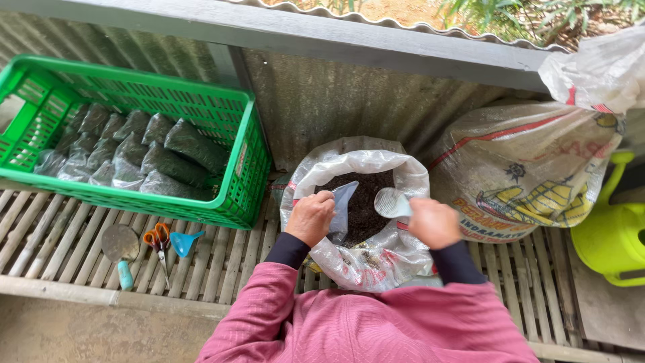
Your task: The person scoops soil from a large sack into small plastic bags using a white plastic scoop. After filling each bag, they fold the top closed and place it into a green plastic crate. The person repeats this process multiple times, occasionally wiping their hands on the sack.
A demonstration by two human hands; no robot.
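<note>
**Both hands closed on their tools over the soil sack**

Gripping tight on both sides: the left hand (310, 216) was pinched shut on the mouth of a small clear plastic bag (342, 202), and the right hand (433, 222) was curled around a clear scoop (391, 202). Bag and scoop sat just beside each other, right above the dark soil (366, 202) in the open white sack (363, 255), so the stuff was directly under both grips.

Around that, a green crate (232, 195) off to the left held a bunch of already filled bags (168, 158). On the slatted bench (40, 242) in front of it lay a trowel (121, 250), orange-handled scissors (158, 240) and a blue funnel (183, 242). A big printed sack (531, 175) leaned on the right, with a lime watering can (611, 242) past it. Nothing blocked the hands.
</note>
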